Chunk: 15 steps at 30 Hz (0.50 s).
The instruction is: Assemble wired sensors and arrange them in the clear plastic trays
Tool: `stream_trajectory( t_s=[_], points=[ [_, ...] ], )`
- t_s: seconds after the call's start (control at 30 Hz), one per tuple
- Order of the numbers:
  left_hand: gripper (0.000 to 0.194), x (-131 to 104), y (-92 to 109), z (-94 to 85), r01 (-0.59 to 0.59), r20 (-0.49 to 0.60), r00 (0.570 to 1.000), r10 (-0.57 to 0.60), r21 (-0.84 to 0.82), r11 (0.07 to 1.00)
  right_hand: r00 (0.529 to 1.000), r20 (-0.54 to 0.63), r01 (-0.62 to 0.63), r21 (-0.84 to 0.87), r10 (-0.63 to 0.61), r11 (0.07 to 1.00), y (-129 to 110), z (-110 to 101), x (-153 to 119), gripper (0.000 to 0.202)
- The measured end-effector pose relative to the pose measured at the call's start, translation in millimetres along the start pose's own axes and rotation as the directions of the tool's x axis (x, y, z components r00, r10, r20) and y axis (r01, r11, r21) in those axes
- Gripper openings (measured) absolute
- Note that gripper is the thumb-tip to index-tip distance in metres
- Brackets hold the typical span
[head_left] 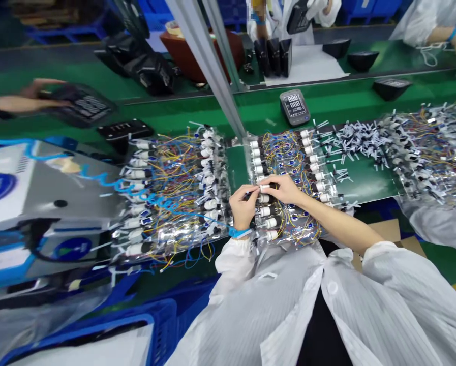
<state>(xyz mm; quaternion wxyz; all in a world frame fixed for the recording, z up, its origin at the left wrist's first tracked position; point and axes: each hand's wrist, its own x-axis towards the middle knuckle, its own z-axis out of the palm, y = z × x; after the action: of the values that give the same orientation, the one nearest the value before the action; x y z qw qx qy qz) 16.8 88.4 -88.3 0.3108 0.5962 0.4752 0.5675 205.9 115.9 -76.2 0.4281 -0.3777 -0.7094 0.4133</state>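
My left hand (243,204), with a blue band at the wrist, is pinched at the left edge of a clear plastic-covered batch of wired parts (289,168). Reaching in from the right, my right hand (284,189) has thumb and fingers closed on the same spot. Between the fingertips of both hands is a small white cylinder part (264,187), partly covered by the fingers. Similar white cylinders with black ends line both sides of the batch, with yellow, red and blue wires and small blue boards between them.
More wired parts (174,178) lie on the left, beside a grey machine (79,183) and a coiled blue cord (136,190). Loose white-and-black pieces (355,140) are heaped on the right. A monitor with a digit display (295,107) stands behind a metal post (208,61). Co-workers' hands show across the bench.
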Motion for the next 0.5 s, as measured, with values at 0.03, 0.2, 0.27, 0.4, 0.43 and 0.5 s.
stream_trajectory(
  t_s=[0.03, 0.2, 0.27, 0.4, 0.43, 0.5],
  points=[
    [0.013, 0.1, 1.1, 0.0, 0.015, 0.009, 1.000, -0.015, 0.014, 1.000, 1.000, -0.001, 0.003, 0.002, -0.003, 1.000, -0.3, -0.6, 0.2, 0.023],
    [0.024, -4.8, 11.8, -6.1, 0.116, 0.025, 0.992, -0.122, 0.163, 0.980, 0.999, 0.034, 0.028, -0.194, -0.022, 0.981, -5.2, -0.5, 2.6, 0.023],
    [0.031, -7.1, 16.4, -13.0, 0.117, 0.019, 0.992, -0.128, 0.300, 0.947, 0.995, 0.095, 0.065, -0.393, -0.030, 0.917, -11.8, 4.1, 2.7, 0.023],
    [0.029, -2.8, 19.4, -27.2, -0.034, 0.152, 0.986, -0.064, 0.568, 0.822, 0.985, 0.165, 0.138, -0.625, -0.042, 0.768, -46.3, 4.4, -2.0, 0.021],
    [0.030, -0.4, 19.8, -29.3, -0.068, 0.195, 0.979, -0.058, 0.587, 0.807, 0.985, 0.148, 0.163, -0.629, -0.089, 0.760, -59.3, -3.5, -5.7, 0.021],
    [0.030, 3.9, 22.9, -31.8, -0.098, 0.256, 0.964, -0.065, 0.577, 0.811, 0.977, 0.038, 0.192, -0.601, -0.212, 0.776, -84.4, -35.5, -18.9, 0.023]
  ],
)
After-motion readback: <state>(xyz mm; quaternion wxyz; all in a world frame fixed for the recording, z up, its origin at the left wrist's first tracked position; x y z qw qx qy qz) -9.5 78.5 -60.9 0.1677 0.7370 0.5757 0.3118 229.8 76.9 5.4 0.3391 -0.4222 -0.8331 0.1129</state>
